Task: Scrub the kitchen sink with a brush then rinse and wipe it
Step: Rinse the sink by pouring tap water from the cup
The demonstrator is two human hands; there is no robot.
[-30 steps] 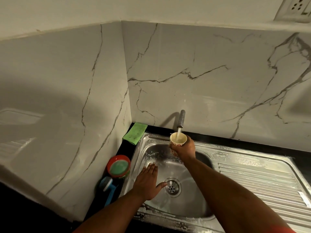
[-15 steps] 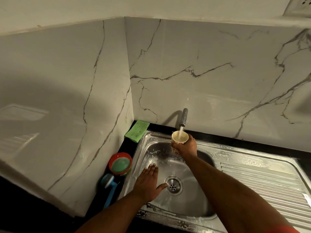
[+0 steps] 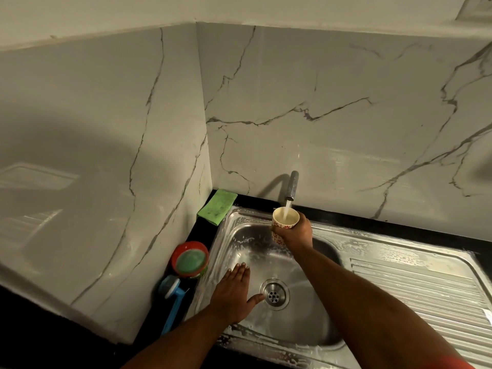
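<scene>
The steel sink (image 3: 314, 331) has soapy streaks on its rim and a round drain (image 3: 274, 294) in the basin floor. My right hand (image 3: 295, 233) grips a small white cup (image 3: 285, 218) with red flowers, held upright under the tap (image 3: 292, 185). Water runs from the tap into the cup. My left hand (image 3: 234, 294) lies flat with straight fingers on the basin floor, just left of the drain. A blue-handled brush (image 3: 173, 302) lies on the dark counter left of the sink.
A red tub of green dish soap (image 3: 190, 259) stands beside the brush. A green scouring pad (image 3: 217, 203) lies in the back left corner. The ribbed drainboard (image 3: 415, 286) extends right. Marble walls close in the left and back.
The cup has stayed under the running tap and has filled a little. My left hand stays flat near the drain. The camera has shifted slightly.
</scene>
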